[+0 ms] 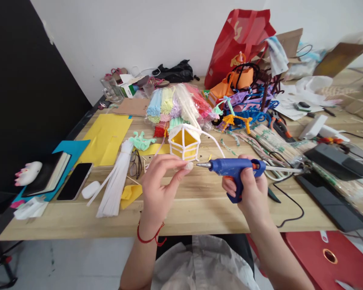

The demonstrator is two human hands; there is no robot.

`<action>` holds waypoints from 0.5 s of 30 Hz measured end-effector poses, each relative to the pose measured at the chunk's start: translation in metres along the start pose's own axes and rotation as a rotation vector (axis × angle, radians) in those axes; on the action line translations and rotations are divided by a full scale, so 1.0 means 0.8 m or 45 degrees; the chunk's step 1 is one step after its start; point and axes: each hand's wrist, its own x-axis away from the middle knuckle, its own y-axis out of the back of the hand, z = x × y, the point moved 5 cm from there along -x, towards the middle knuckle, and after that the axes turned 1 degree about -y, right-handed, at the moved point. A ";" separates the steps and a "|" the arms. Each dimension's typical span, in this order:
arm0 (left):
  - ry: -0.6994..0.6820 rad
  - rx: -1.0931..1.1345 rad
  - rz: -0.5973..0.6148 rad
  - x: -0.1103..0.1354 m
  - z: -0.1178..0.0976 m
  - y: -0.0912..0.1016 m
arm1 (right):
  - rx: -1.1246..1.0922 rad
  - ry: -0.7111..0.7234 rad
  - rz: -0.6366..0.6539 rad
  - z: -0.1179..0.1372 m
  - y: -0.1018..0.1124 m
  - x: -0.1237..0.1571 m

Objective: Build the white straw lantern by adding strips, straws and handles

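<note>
My right hand is wrapped round a blue hot glue gun, its metal nozzle pointing left. A whitish glue stick sticks out of the back of the gun. Close to the nozzle, my left hand pinches a small whitish piece between thumb and fingers; its exact kind is too small to tell. Just behind the left fingertips stands a little lantern-like frame of white pipe cleaners with yellow panels. One long white pipe cleaner curves away from its right side.
White pipe cleaners, a phone, glasses and yellow sheets lie on the left. Bagged coloured pipe cleaners and a red bag stand behind. Pliers and a black cable are on the right.
</note>
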 end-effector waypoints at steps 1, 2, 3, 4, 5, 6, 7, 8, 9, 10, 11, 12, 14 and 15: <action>-0.008 -0.003 0.000 0.000 -0.001 0.000 | 0.004 0.007 -0.001 0.001 0.000 0.000; -0.014 -0.004 -0.003 0.000 -0.002 0.000 | 0.014 0.011 -0.001 0.002 0.000 -0.001; -0.018 -0.004 -0.006 -0.001 -0.003 0.001 | 0.027 0.015 0.001 0.002 0.000 -0.001; -0.020 -0.002 -0.012 -0.001 -0.004 0.001 | 0.041 0.019 0.000 0.003 0.000 -0.001; -0.021 -0.001 -0.017 -0.001 -0.005 0.001 | 0.055 0.025 -0.004 0.004 0.000 -0.001; -0.022 -0.003 -0.023 -0.002 -0.006 0.002 | 0.067 0.030 -0.009 0.005 0.001 -0.001; -0.024 -0.009 -0.028 -0.002 -0.007 0.002 | 0.075 0.036 -0.012 0.005 0.001 0.000; -0.027 -0.018 -0.031 -0.002 -0.008 0.002 | 0.079 0.039 -0.011 0.006 0.001 0.000; -0.031 -0.028 -0.030 -0.002 -0.008 0.001 | 0.080 0.042 -0.010 0.006 0.001 0.000; -0.033 -0.038 -0.028 -0.002 -0.008 0.001 | 0.081 0.046 -0.011 0.006 0.001 0.001; -0.032 -0.045 -0.023 -0.002 -0.008 0.000 | 0.083 0.047 -0.014 0.006 0.001 0.001; -0.029 -0.049 -0.019 -0.001 -0.008 -0.001 | 0.090 0.049 -0.020 0.006 0.002 0.002; -0.020 -0.055 -0.014 -0.001 -0.007 -0.003 | 0.116 0.050 -0.039 0.005 0.003 0.003; -0.016 -0.059 -0.013 0.000 -0.007 -0.004 | 0.130 0.048 -0.049 0.005 0.004 0.003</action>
